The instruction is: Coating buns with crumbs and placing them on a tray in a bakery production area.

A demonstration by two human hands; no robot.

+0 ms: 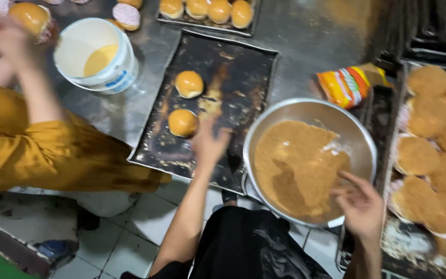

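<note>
Steel worktop (pixel 305 36), dark baking trays laid out. Left hand (pixel 210 144), fingers spread and empty, is held over the black tray (pixel 243 67) beside two glazed buns (pixel 186 103). Right hand (pixel 360 204), loosely open, rests on the rim of the crumb bowl (pixel 308 160). Judged step: picking a bun for crumbing; a firm grip is needed next. Orange striped packet (pixel 344 85) at upper right; white tub (pixel 96 54) at upper left.

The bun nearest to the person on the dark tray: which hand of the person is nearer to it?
Left. The left hand is just right of the bun; the right hand is far right, over the metal bowl.
</note>
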